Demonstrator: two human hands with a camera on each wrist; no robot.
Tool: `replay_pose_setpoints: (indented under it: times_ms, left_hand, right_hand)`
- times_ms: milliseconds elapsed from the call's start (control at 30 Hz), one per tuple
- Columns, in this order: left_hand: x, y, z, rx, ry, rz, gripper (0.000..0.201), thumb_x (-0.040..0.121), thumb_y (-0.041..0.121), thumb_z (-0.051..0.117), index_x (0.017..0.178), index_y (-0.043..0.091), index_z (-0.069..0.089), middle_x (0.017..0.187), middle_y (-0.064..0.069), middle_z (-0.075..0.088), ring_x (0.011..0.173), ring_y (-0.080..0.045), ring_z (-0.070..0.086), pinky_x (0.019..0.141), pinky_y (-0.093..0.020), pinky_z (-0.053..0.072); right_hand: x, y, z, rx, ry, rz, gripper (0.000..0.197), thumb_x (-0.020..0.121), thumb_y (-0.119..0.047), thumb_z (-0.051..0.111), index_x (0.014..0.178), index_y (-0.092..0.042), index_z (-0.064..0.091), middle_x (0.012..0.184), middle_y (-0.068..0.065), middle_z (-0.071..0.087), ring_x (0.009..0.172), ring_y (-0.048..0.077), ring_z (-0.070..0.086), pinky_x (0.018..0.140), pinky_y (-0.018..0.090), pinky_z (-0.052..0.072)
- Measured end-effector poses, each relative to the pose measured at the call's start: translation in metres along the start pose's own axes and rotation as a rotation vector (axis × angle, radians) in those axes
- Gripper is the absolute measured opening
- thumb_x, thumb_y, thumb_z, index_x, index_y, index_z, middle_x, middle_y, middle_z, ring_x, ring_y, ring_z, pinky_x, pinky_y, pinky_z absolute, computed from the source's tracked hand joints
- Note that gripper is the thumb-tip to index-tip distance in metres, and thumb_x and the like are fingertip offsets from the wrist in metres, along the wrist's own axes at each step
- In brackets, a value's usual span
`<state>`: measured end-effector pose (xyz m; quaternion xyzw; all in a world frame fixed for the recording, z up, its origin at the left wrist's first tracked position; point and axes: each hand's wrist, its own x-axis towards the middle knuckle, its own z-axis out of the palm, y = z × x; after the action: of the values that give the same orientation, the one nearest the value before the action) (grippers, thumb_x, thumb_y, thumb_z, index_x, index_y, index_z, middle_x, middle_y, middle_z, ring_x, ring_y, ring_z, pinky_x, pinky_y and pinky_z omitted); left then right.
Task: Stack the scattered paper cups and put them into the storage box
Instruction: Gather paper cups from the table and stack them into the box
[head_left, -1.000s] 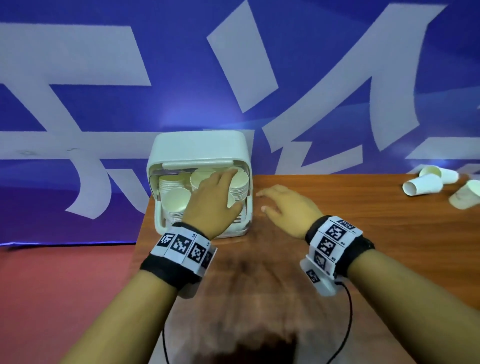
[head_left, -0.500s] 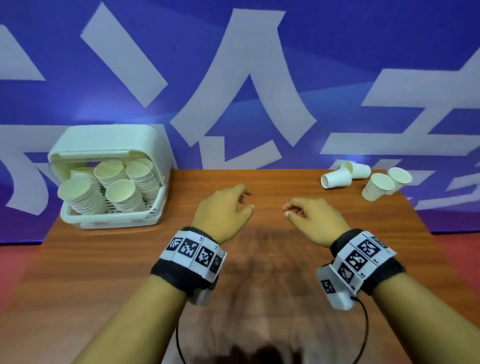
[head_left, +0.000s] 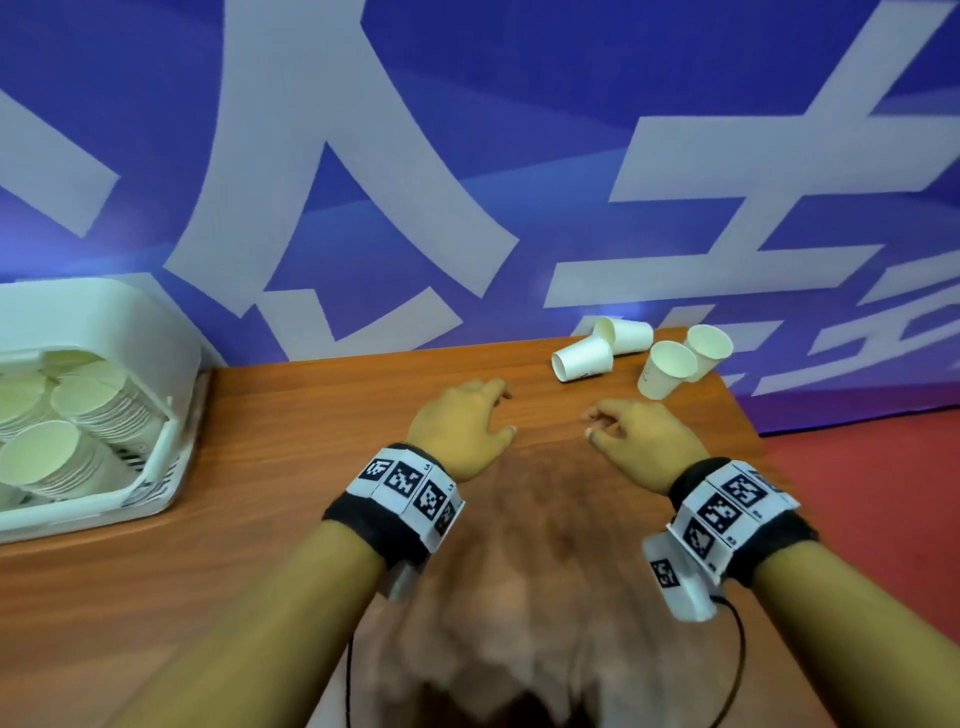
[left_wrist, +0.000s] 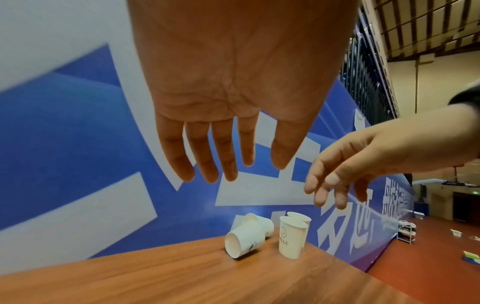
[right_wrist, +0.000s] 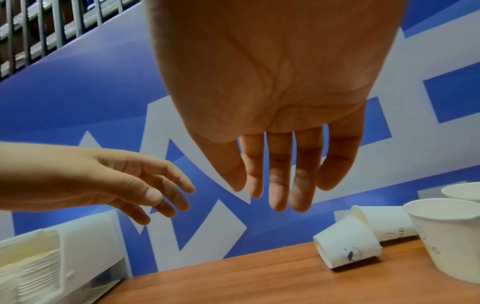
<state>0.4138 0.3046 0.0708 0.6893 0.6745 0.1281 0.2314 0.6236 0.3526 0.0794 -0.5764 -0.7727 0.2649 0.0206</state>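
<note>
Empty hands above the wood-grain surface (head_left: 291, 467).
Left hand (head_left: 460, 428) and right hand (head_left: 641, 441) hover, fingers relaxed, holding nothing — beyond, four conical paper cups (head_left: 644, 353), two tipped, two upright; far left, white plastic storage box (head_left: 156, 332) with ribbed stacks.

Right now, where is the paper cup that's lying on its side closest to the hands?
In the head view the tipped cup lies at the table's far right, mouth toward the left, just beyond the left hand, touching a second fallen cup behind it.

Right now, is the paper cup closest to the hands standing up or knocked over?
Knocked over. The nearest paper cup lies on its side on the table, its open mouth facing sideways.
</note>
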Motion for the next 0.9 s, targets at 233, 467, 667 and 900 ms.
replay_pose_setpoints:
  times_ms: [233, 467, 667, 900]
  left_hand:
    - [0.092, 0.048, 0.044, 0.12, -0.066, -0.066, 0.06, 0.087, 0.043, 0.056, 0.139, 0.027, 0.032, 0.139, -0.002, 0.044, 0.124, -0.027, 0.043, 0.098, -0.04, 0.039]
    - [0.186, 0.08, 0.096, 0.196, -0.077, -0.172, 0.07, 0.084, 0.039, 0.058, 0.144, 0.03, 0.023, 0.146, -0.001, 0.033, 0.129, -0.026, 0.035, 0.1, -0.041, 0.034]
    - [0.24, 0.086, 0.125, 0.222, -0.091, -0.24, 0.072, 0.084, 0.037, 0.059, 0.145, 0.03, 0.02, 0.147, -0.002, 0.03, 0.132, -0.028, 0.031, 0.102, -0.044, 0.032]
    - [0.281, 0.08, 0.144, 0.236, -0.18, -0.322, 0.074, 0.084, 0.039, 0.06, 0.145, 0.033, 0.018, 0.151, -0.003, 0.025, 0.136, -0.029, 0.028, 0.105, -0.049, 0.028]
  right_hand:
    - [0.07, 0.076, -0.026, -0.084, -0.023, -0.066, 0.031, 0.089, -0.027, 0.055, 0.119, -0.022, 0.058, 0.119, -0.001, 0.059, 0.11, 0.018, 0.054, 0.094, 0.034, 0.045]
    - [0.131, 0.156, -0.046, -0.298, 0.024, -0.104, 0.052, 0.085, -0.033, 0.058, 0.134, -0.025, 0.044, 0.139, 0.002, 0.043, 0.126, 0.026, 0.039, 0.102, 0.038, 0.036]
    - [0.156, 0.192, -0.045, -0.367, -0.01, -0.086, 0.051, 0.082, -0.04, 0.061, 0.131, -0.029, 0.046, 0.138, -0.002, 0.042, 0.129, 0.023, 0.032, 0.103, 0.041, 0.03]
    - [0.17, 0.21, -0.038, -0.383, -0.017, -0.136, 0.039, 0.089, -0.038, 0.051, 0.126, -0.027, 0.054, 0.135, -0.005, 0.046, 0.127, 0.02, 0.035, 0.104, 0.037, 0.026]
